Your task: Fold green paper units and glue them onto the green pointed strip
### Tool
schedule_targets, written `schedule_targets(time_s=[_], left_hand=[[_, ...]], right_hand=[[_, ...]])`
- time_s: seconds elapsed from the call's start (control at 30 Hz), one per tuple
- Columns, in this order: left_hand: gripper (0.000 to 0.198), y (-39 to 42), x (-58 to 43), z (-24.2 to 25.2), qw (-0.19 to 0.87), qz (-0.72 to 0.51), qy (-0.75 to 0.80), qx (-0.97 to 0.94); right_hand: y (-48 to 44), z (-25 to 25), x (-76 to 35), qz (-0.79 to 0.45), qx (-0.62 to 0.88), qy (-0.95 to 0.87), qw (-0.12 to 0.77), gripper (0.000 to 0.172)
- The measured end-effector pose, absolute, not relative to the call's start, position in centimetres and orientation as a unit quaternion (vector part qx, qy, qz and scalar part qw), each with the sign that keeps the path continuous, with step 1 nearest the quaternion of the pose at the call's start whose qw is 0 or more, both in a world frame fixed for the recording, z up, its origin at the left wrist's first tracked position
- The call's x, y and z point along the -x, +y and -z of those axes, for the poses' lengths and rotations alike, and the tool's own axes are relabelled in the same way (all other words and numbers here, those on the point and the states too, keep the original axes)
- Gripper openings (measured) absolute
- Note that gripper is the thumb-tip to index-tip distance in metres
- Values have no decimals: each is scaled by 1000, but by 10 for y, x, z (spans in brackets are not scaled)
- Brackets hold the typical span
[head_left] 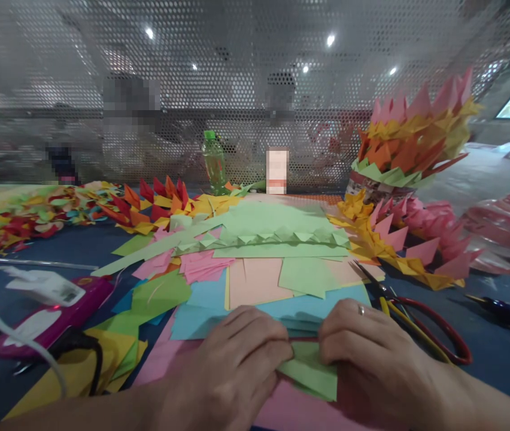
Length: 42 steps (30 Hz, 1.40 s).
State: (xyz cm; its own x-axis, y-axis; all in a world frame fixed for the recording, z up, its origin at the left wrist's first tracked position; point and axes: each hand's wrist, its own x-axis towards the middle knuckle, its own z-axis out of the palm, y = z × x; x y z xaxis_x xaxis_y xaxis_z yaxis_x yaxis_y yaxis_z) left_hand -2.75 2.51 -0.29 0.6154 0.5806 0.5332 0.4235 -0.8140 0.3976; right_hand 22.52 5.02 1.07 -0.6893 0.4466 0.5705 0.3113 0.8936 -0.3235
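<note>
Between my two hands a small light green sheet of paper (312, 370) lies over pink paper (297, 410). My left hand (246, 359) has its fingers curled on the green paper's left edge. On the other side my right hand (367, 347), with a ring on one finger, grips the right edge. Just beyond the hands are blue paper sheets (201, 317), with peach paper (255, 281) behind them. Farther back runs a folded light green paper strip with a row of points (264, 240). Scissors (434, 329) with red and yellow handles lie right of my right hand.
A purple power strip (52, 320) with a white plug stands at the left. Folded paper pieces in red and orange (156, 203) and pink (430, 251) spread behind. A layered paper crown-like piece (416, 137) rises at the right. A green-capped bottle (214, 164) stands against the perforated panel (237, 60).
</note>
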Motion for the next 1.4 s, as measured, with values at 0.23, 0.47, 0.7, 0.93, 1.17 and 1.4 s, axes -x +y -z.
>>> schedule_targets(time_s=[0.23, 0.47, 0.7, 0.93, 1.17, 1.4], left_hand=[[30, 22, 26, -3, 50, -300, 264, -915], [26, 11, 26, -7, 91, -253, 282, -921], [34, 22, 25, -13, 84, -216, 254, -939], [19, 28, 24, -1, 108, -295, 245, -917], [14, 30, 24, 2, 159, -309, 283, -894], [11, 30, 26, 4, 188, -297, 314, -882]], right_hand=[[51, -5, -228, -82, 192, -948, 239, 18], [50, -6, -224, -167, 227, -935, 215, 20], [49, -18, -229, -249, 248, -925, 144, 15], [57, -29, -232, -317, 257, -904, 128, 11], [59, -3, -226, -335, 387, -836, 199, 11], [58, -1, -224, -304, 376, -848, 219, 10]])
